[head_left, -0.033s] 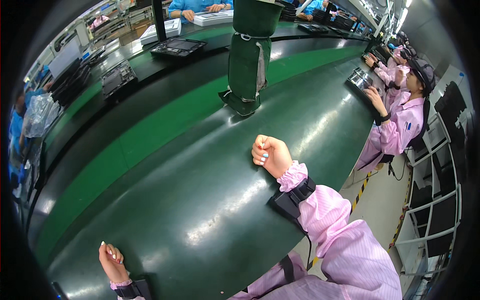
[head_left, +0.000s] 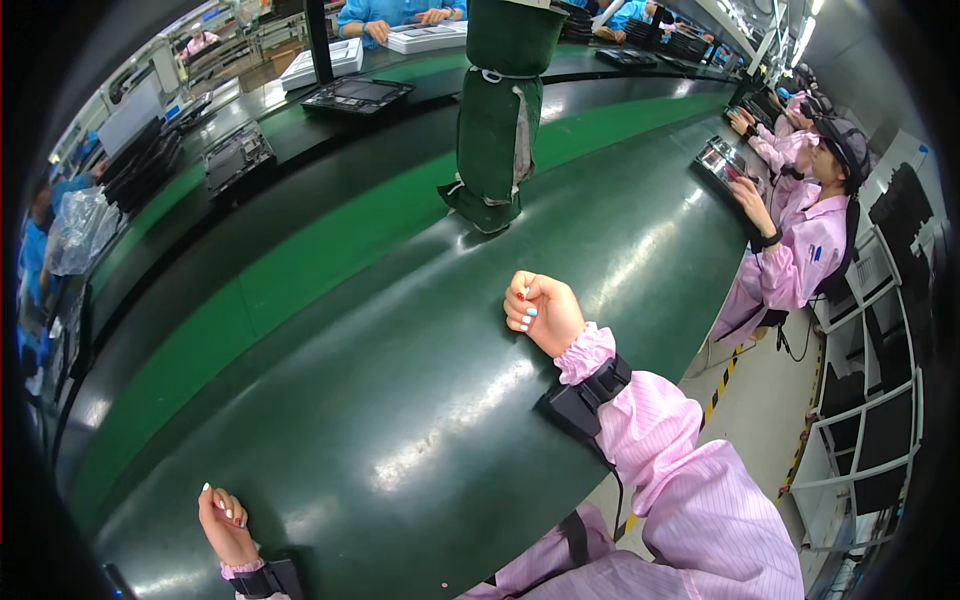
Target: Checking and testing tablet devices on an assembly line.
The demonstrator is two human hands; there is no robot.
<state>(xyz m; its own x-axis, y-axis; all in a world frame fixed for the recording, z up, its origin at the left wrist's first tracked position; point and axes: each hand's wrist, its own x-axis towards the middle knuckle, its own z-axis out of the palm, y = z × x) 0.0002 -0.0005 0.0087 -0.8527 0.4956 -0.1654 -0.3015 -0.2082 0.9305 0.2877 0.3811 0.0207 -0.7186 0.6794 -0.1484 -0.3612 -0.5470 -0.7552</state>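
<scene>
My right hand point(head_left: 545, 312) rests on the dark green tabletop point(head_left: 400, 360) near the middle, curled into a fist with painted nails showing. I see nothing held in it. A black device point(head_left: 588, 398) is strapped round that wrist over the pink striped sleeve. At the lower left, my left hand point(head_left: 226, 525) lies on the same surface with its fingers curled in, and nothing shows between them. Its wrist carries another black strapped device point(head_left: 272, 578). Neither hand touches an object other than the table.
A green-wrapped post point(head_left: 497, 140) stands beyond my right hand. Past a green strip point(head_left: 260, 290), open electronic units point(head_left: 238, 158) and a black-framed unit point(head_left: 357, 95) lie along the far line. At right, a person in pink point(head_left: 800, 250) handles a metallic device point(head_left: 722, 160); people in blue sit opposite.
My hands stay where they were. The nearest person in pink at the right has shifted a hand slightly at the device.
</scene>
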